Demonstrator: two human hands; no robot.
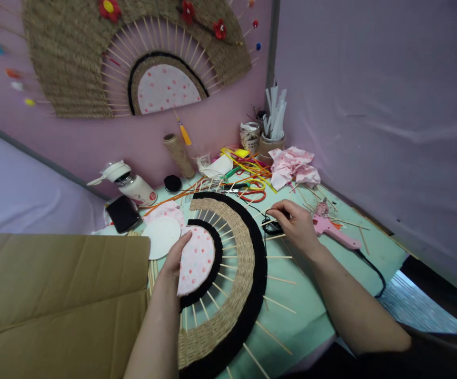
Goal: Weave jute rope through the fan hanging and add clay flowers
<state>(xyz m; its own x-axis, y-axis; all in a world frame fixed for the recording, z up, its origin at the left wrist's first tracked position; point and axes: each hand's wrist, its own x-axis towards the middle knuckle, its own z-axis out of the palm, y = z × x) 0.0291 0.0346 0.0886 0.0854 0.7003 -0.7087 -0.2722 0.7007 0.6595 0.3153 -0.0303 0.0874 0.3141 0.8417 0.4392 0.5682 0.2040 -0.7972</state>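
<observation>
A half-round fan [246, 258] of tan weaving on thin wooden sticks lies tilted in front of me, with a black woven band along its outer edge. At its middle is a half-disc of pink dotted cloth [199, 258] edged in black. My left hand [176, 259] is closed on this middle part, thumb on top and the other fingers hidden underneath. Beside the outer sticks, my right hand [297, 225] pinches black cord [271, 227], whose loops hang under the fingers. A strand runs down along the fan's black edge.
Brown cardboard [60, 300] covers the left front. Behind the fan are scissors [254, 192], a twine spool [179, 155], a bottle [136, 184] and a phone-like black slab [122, 214]. A pink glue gun [337, 231] lies at right. Another fan [74, 63] hangs on the wall.
</observation>
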